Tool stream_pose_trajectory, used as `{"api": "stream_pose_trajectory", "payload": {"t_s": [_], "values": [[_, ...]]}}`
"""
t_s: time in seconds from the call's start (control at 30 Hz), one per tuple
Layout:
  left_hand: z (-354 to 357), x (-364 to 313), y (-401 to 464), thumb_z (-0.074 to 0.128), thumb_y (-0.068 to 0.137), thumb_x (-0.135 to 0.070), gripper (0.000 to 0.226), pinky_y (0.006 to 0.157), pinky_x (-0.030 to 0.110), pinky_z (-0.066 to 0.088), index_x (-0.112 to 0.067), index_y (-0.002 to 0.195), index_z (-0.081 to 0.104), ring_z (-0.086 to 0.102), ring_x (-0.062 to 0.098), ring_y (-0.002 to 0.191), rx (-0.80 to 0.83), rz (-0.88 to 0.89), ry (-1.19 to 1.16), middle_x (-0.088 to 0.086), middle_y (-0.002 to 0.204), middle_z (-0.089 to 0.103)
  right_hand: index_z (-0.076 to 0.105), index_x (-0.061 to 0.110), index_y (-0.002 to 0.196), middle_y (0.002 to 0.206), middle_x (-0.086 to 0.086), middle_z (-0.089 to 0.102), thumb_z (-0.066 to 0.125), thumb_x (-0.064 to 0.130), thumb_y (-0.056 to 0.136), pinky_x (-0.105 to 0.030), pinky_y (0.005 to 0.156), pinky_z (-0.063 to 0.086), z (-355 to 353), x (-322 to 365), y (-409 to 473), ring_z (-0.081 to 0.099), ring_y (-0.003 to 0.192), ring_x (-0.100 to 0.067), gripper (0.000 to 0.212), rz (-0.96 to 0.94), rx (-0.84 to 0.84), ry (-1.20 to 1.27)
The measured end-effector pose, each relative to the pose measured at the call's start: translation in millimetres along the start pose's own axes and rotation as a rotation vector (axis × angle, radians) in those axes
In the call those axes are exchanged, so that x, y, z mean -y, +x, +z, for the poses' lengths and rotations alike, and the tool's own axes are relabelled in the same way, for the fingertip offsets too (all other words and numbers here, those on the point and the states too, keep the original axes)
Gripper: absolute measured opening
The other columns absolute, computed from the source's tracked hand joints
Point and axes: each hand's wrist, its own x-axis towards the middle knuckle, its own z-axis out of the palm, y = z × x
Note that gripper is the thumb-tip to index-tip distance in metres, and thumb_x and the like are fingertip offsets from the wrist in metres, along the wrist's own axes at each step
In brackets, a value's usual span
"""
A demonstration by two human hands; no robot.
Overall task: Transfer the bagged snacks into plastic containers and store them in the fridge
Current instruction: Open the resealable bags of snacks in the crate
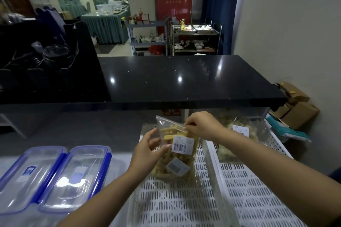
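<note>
Yellow snack sticks fill a clear zip bag that stands upright in a white perforated tray, near its far end. Two white barcode labels are on the front of the bag. The left hand grasps the bag at its left side, with the thumb on the front and the fingers around the edge. The right hand pinches the top seal of the bag at its right corner. A second white tray lies just beside the first, on the right, and another bag with pale snacks rests at its far end. On the left, two clear containers with blue clips lie side by side on the table, both with lids on. Behind all this runs a black counter.
</note>
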Motion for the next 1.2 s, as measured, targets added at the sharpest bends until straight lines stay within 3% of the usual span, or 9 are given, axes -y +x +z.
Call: {"api": "stream_pose_trajectory", "payload": {"t_s": [0.07,0.17,0.27,0.33,0.47,0.57,0.7,0.93,1.2], "values": [[1,-1,-4,0.076,0.079,-0.039,0.058,0.089,0.027,0.050,-0.028,0.129,0.048,0.055,0.005,0.111,-0.112,0.031,0.102,-0.012,0.121,0.057,0.075,0.015,0.098,0.093,0.006,0.070,0.065,0.026,0.092,-0.023,0.078,0.055,-2,-1,-1,0.064,0.083,-0.006,0.016,0.031,0.011,0.086],[1,-18,-10,0.066,0.088,-0.038,0.019,0.076,0.030,0.055,-0.023,0.098,0.060,0.062,0.011,0.090,-0.165,0.076,0.096,-0.005,0.096,0.065,0.075,0.015,0.092,0.087,0.004,0.071,0.069,0.026,0.089,-0.021,0.071,0.056,-8,0,-5,0.067,0.082,-0.008,0.013,0.083,0.062,0.253],[6,-36,-15,0.056,0.095,-0.039,0.038,0.069,0.041,0.056,-0.010,0.071,0.061,0.063,0.017,0.067,-0.057,0.070,0.069,0.007,0.070,0.065,0.074,0.015,0.087,0.086,0.001,0.071,0.071,0.026,0.087,-0.019,0.067,0.054,-10,8,-15,0.068,0.081,-0.009,0.011,0.082,0.129,0.336],[5,-43,-16,0.055,0.094,-0.046,0.047,0.068,0.043,0.056,-0.011,0.062,0.056,0.061,0.019,0.062,-0.023,0.074,0.070,0.007,0.063,0.059,0.072,0.014,0.084,0.084,-0.001,0.070,0.070,0.025,0.087,-0.018,0.064,0.053,-7,15,-24,0.067,0.077,-0.008,0.012,0.071,0.164,0.382],[-1,-54,-25,0.057,0.088,-0.052,0.057,0.072,0.041,0.059,0.002,0.073,0.060,0.064,0.021,0.067,0.083,0.014,0.047,0.008,0.068,0.060,0.068,0.014,0.078,0.074,0.002,0.065,0.071,0.024,0.087,-0.018,0.060,0.050,0,25,-39,0.063,0.068,-0.008,0.014,0.083,0.244,0.552],[-7,-63,-33,0.056,0.093,-0.041,0.038,0.071,0.036,0.060,-0.008,0.078,0.064,0.065,0.018,0.072,0.178,-0.063,0.040,0.007,0.076,0.064,0.065,0.010,0.081,0.067,0.004,0.061,0.070,0.018,0.088,-0.017,0.054,0.047,7,30,-48,0.059,0.059,-0.005,0.012,0.115,0.340,0.743],[-20,-70,-40,0.049,0.097,-0.043,0.040,0.061,0.025,0.055,-0.012,0.083,0.069,0.068,0.014,0.068,0.349,-0.161,0.116,0.005,0.076,0.069,0.062,0.012,0.079,0.067,0.004,0.063,0.068,0.018,0.089,-0.015,0.052,0.045,22,35,-56,0.060,0.055,-0.002,0.013,0.102,0.391,0.873],[-28,-66,-50,0.047,0.101,-0.025,0.031,0.066,0.033,0.057,-0.011,0.080,0.064,0.061,0.010,0.056,0.386,-0.201,0.121,-0.003,0.061,0.063,0.063,0.014,0.085,0.072,0.006,0.065,0.069,0.022,0.089,-0.014,0.052,0.046,41,47,-66,0.062,0.060,-0.002,0.012,0.026,0.343,0.846],[-25,-51,-51,0.057,0.096,-0.029,0.025,0.078,0.032,0.058,-0.008,0.084,0.063,0.067,0.014,0.073,0.298,-0.091,-0.039,0.001,0.073,0.067,0.059,0.017,0.091,0.089,-0.005,0.065,0.058,0.031,0.094,-0.024,0.063,0.050,32,43,-64,0.063,0.074,-0.011,0.014,-0.097,0.340,0.545]]}}
